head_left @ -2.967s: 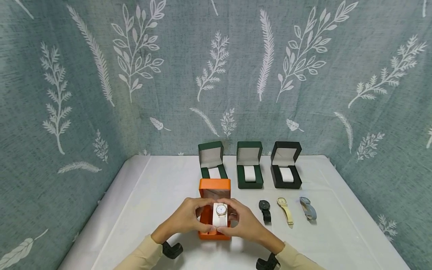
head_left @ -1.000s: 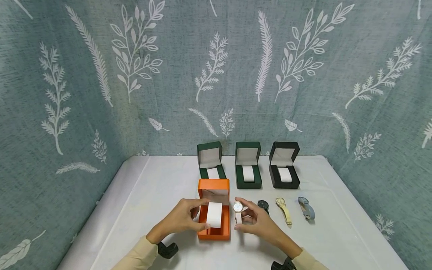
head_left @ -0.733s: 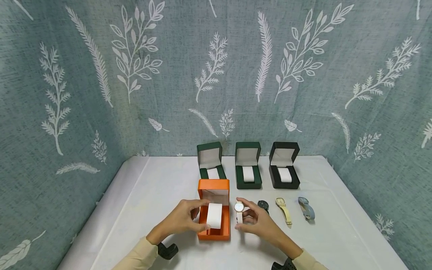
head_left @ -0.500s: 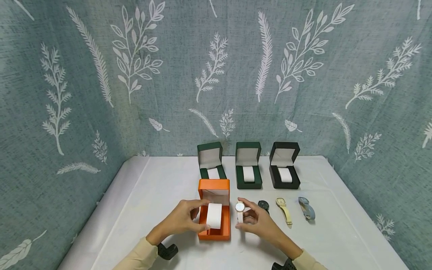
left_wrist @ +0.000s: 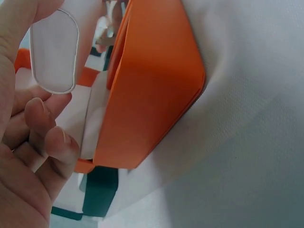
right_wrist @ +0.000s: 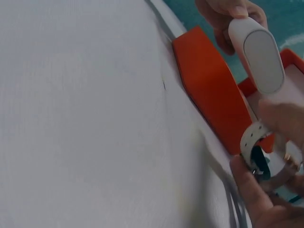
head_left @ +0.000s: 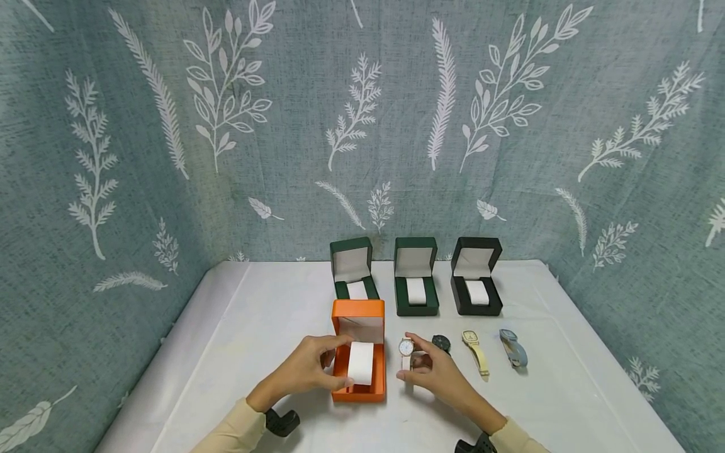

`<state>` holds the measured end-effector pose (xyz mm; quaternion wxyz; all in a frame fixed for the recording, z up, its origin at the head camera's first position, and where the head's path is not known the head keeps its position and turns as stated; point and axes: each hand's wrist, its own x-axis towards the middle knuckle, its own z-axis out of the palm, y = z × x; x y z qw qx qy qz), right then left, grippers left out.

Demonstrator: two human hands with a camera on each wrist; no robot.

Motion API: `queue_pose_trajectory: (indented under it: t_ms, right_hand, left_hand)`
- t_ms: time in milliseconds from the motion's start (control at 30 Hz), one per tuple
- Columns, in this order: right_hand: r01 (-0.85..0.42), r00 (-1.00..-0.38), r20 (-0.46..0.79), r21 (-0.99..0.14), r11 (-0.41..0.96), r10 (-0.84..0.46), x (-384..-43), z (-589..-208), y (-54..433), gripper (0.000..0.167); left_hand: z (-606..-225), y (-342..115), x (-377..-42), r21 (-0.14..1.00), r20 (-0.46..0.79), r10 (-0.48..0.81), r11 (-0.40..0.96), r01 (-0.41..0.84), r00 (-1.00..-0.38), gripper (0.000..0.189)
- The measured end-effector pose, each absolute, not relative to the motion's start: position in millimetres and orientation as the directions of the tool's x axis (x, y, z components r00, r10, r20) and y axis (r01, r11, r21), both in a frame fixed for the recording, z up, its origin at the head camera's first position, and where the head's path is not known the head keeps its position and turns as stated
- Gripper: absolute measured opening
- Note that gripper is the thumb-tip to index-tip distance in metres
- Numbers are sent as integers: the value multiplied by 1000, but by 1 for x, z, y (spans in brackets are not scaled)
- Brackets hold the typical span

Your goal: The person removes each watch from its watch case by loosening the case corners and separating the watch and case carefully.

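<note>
My left hand (head_left: 308, 365) pinches a white watch cushion (head_left: 360, 363) by its ends between thumb and fingers, raised over the open orange watch box (head_left: 358, 308). In the left wrist view the flat oval side of the cushion (left_wrist: 54, 52) faces the camera, with the orange box beside it. Just right of the box, my right hand (head_left: 436, 374) holds a wristwatch (head_left: 406, 347) with a round white dial and a pale strap. The right wrist view shows the strap (right_wrist: 251, 135) bent into a loop between thumb and fingers, apart from the cushion.
Behind the orange box stand two open green watch boxes (head_left: 416, 310) and an open black one (head_left: 477, 308), each with a white cushion. On the white tablecloth (head_left: 566, 377) to the right lie a black watch (head_left: 441, 343), a gold watch (head_left: 474, 352) and a blue-grey watch (head_left: 513, 348).
Three seconds ago the watch sat around the cushion with both hands on it. Now it is off the cushion, and my right hand has carried it right, drifting slightly further recently.
</note>
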<state>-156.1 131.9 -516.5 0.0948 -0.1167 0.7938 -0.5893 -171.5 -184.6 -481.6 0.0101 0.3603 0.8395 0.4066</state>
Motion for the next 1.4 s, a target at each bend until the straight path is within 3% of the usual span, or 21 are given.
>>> queue_pose_trajectory:
  t_ms: [267, 500, 1000, 1400]
  right_hand:
    - [-60, -978, -20, -926, 373, -208, -160, -521, 126, 82]
    - [-20, -991, -31, -927, 374, -129, -158, -521, 119, 71]
    - [-80, -990, 10, -865, 496, -143, -156, -510, 119, 41]
    - [-94, -991, 21, -814, 573, -132, -156, -510, 118, 28]
  left_hand:
    - [-481, -184, -171, 683, 269, 614, 421, 596, -742, 67]
    - [-482, -184, -170, 686, 263, 610, 426, 590, -747, 67]
    - [-483, -184, -170, 693, 259, 601, 430, 579, -756, 68]
    - [-486, -183, -173, 692, 274, 607, 415, 591, -747, 66]
